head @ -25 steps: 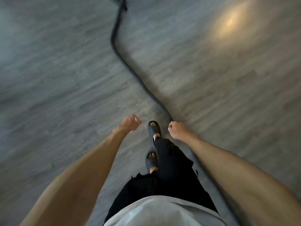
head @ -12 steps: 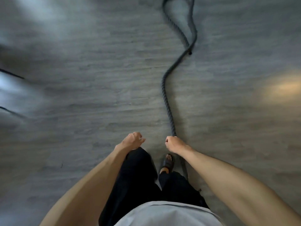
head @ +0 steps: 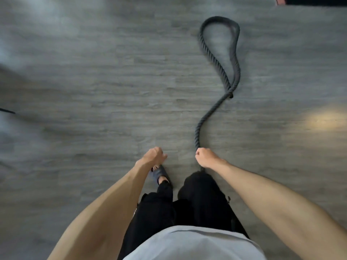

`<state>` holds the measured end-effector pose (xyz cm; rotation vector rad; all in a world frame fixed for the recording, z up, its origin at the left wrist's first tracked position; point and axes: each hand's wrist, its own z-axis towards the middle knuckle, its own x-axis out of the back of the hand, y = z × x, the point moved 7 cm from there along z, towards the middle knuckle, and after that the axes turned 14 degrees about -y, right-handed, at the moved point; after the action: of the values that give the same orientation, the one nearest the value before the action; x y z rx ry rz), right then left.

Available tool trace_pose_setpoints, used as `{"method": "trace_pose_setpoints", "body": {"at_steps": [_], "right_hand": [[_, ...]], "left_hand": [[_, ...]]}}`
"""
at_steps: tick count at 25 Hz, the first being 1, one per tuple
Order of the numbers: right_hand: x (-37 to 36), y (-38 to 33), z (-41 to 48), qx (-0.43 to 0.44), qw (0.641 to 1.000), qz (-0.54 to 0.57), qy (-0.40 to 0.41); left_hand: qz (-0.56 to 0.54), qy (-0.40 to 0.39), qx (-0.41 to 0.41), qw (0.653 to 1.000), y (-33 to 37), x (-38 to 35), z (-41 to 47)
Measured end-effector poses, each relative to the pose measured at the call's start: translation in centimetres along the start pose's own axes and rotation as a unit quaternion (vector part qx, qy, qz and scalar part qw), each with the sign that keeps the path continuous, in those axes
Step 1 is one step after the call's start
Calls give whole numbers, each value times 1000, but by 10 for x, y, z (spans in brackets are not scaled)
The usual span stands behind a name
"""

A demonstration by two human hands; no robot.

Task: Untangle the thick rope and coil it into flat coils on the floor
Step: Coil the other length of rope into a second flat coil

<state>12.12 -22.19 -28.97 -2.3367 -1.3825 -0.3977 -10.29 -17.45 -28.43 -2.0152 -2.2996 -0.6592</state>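
A thick dark braided rope (head: pixel 201 121) lies on the grey wood floor. It snakes away from me and folds into one long teardrop loop (head: pixel 219 51) ahead on the right, its capped end (head: pixel 231 95) resting beside the strand. My right hand (head: pixel 205 157) is closed around the rope near my legs, and the rope runs on behind the hand past my right leg. My left hand (head: pixel 153 156) hangs beside it with curled fingers and holds nothing. Both arms are stretched downward.
My sandalled foot (head: pixel 159 174) steps forward just below the left hand. A thin dark rod or cable (head: pixel 7 110) pokes in at the left edge. A dark object with a reddish edge (head: pixel 309 0) sits at the top right. A lamp glare (head: pixel 323 120) marks the floor.
I have walked forward while my view swung left, so the full rope loop has come into sight. My right hand keeps its grip. The left hand stays empty.
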Motion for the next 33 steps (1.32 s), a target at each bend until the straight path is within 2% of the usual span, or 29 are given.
{"method": "trace_pose_setpoints", "body": {"at_steps": [4,7,9,13,16,22,26,29,33], "right_hand": [[99,-58,48,17,999,42,10],[178,-73,107,9,994,103,34],[215,-78,147,7,992,129,14],[309,-70,221,-13,980,199,8],[379,-44,247,-66,966,250,13],[474,-12,303,-82,931,354,25],[530,14,354,-135,882,450,31],[560,26,397,-168,828,533,31],[589,31,470,-213,753,622,38]], "left_hand": [[30,8,-3,1000,44,129,33],[71,3,-14,997,94,218,77],[107,-12,-14,994,124,261,110],[148,-46,0,988,190,356,186],[218,-75,-32,972,277,419,231],[352,-124,-100,922,421,482,313],[395,-218,-126,883,485,505,388],[417,-275,-93,861,511,533,448],[488,-295,-99,815,549,552,544]]}}
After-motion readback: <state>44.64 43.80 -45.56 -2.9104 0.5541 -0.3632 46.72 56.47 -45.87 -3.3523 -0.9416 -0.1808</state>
